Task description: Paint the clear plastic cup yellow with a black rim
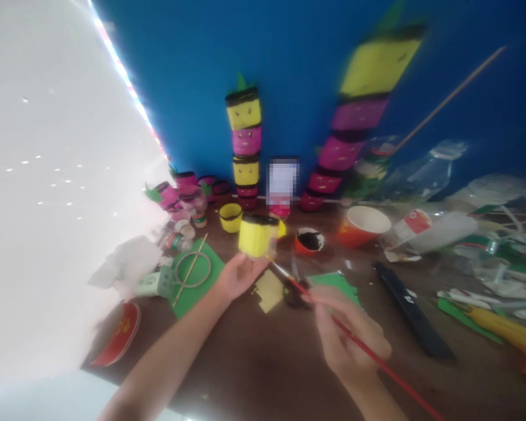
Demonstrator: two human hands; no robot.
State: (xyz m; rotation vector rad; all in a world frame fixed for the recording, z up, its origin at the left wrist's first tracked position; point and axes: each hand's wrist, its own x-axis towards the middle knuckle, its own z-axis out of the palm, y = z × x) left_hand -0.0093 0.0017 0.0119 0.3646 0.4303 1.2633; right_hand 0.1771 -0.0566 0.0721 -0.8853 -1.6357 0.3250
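— Where is the yellow cup [258, 237] held?

— It is held upright over the middle of the table [245, 351], by the left hand [241, 275], whose fingers are closed around its base. Its rim is coloured black

— And what is gripped by the right hand [350, 327]?

— A red paintbrush [346, 332] is pinched between thumb and fingers, its bristles pointed at the cup's lower right edge. Whether the cup is touched by them cannot be told

— How are the hands placed around the cup?

— They are kept apart: the cup is borne at the left fingertips, while the right hand is held nearer the table's front edge, to the right

— What is seen close by?

— A yellow pot [230, 218] is set just beyond the cup, to the left, and a red pot [309, 241] holding something dark is placed to the right. A scrap of pale yellow paper [269, 290] is laid between the hands. Towards the far edge, a stack of yellow and pink pots [246, 140] is stood against the blue wall [179, 76]
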